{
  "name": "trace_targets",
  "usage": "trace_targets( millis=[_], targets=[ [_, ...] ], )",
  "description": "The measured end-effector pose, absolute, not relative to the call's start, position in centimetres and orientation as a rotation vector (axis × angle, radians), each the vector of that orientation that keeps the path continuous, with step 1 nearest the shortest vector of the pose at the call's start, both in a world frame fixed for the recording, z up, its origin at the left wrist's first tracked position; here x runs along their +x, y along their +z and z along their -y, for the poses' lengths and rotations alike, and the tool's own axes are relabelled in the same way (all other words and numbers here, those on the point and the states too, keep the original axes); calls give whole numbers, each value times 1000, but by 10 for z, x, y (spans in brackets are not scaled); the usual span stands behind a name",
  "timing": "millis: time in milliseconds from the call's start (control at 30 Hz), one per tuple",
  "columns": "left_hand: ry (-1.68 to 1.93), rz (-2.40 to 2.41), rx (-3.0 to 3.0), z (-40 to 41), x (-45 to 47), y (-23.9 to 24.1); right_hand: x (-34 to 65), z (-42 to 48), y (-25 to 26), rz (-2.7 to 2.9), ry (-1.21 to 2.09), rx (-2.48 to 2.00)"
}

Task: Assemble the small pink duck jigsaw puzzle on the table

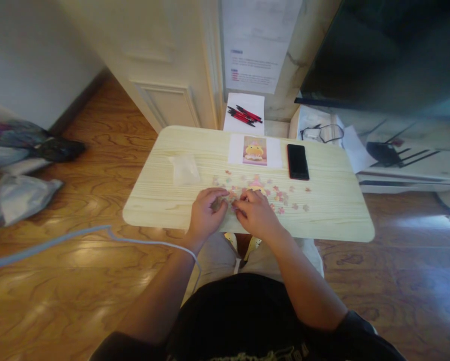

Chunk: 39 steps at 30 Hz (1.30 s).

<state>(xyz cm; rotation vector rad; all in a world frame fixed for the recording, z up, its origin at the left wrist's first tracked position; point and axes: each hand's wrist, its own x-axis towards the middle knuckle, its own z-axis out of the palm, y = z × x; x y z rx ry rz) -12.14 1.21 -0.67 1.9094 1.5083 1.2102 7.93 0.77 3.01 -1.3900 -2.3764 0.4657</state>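
Top: black short-sleeved shirt [243, 316], pale lettering low on the front.
Arms: bare below the sleeves.
Legs: light trousers [217, 258].
Hands: no rings or watch visible.

A black rectangular phone [297, 161] lies on my pale wooden counter [333, 210] beside a duck picture card [254, 150]; a clear plastic bag [185, 169] sits left, red pens [244, 115] beyond.

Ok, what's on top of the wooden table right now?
On the table: scattered puzzle pieces, a reference picture, a black phone, a clear bag. The left hand and right hand cover some pieces.
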Motion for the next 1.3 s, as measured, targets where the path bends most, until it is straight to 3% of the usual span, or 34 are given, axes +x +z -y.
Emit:
trace_targets(
  millis=[167, 600, 767, 1100, 1300],
  targets=[
    [998, -1485, 2205, -6, -123, -4, 86, -6, 27, 2330, 449, -1340],
    [756, -1700, 2278, -4, -111, 1, 113, 1, 22, 2200, 454, -1289],
    [787, -1845, 2233, -29, -116, 5, 138, 7, 27, 2133, 408, -1299],
    [424, -1986, 2274, -74, -106, 16, 161, 12, 32, 2025, 362, -1329],
    [454, -1968, 2251, -82, -110, 13, 169, 13, 37, 1999, 384, -1357]
  ],
)
